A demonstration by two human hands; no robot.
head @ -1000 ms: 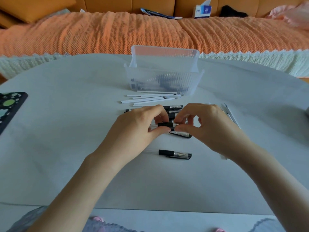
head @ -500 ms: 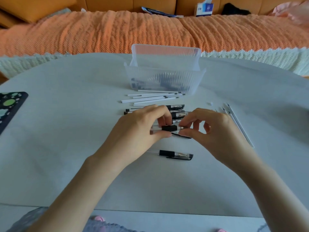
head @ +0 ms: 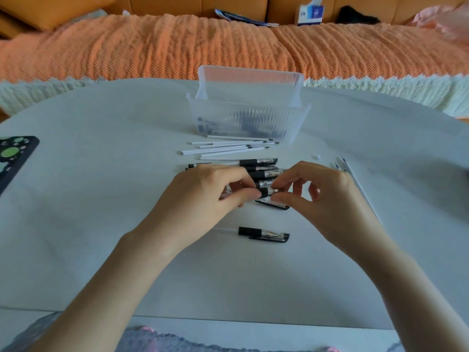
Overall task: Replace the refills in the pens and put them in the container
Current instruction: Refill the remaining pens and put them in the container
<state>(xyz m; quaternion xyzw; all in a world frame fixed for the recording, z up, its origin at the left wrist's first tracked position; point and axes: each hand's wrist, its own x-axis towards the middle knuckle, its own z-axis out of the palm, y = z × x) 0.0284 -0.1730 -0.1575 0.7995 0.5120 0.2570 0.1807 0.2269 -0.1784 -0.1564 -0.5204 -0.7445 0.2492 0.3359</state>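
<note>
Both hands meet over the white table (head: 101, 224), just in front of the clear ribbed plastic container (head: 250, 120). The left hand (head: 203, 196) is closed around the barrel of a clear-bodied pen with a black rubber grip (head: 265, 192), thumb and forefinger pinching just behind the grip. The right hand (head: 322, 196) pinches the pen's tip end between thumb and forefinger, its other fingers curled loosely open. This looks like the nose cone being twisted on or off, though the fingers hide which.

The main risk is the small tip piece slipping from the right pinch: it is tiny and smooth, and it could roll in among the row of black-gripped pens (head: 256, 168) lying between the hands and the container. If the barrel is turned crooked, the thread may bind or the refill may bend.

A loose pen with its black cap (head: 264, 233) lies nearer the person than the hands, well away from the container; a wrist coming down could knock it off the table. The loose white refills (head: 228, 147) lie just in front of the container, and thin rods (head: 355, 181) lie to its right, beside the right hand. Mixing new refills with used ones is possible, since I cannot tell which pile is which. Dark pens already show through the container's wall.
</note>
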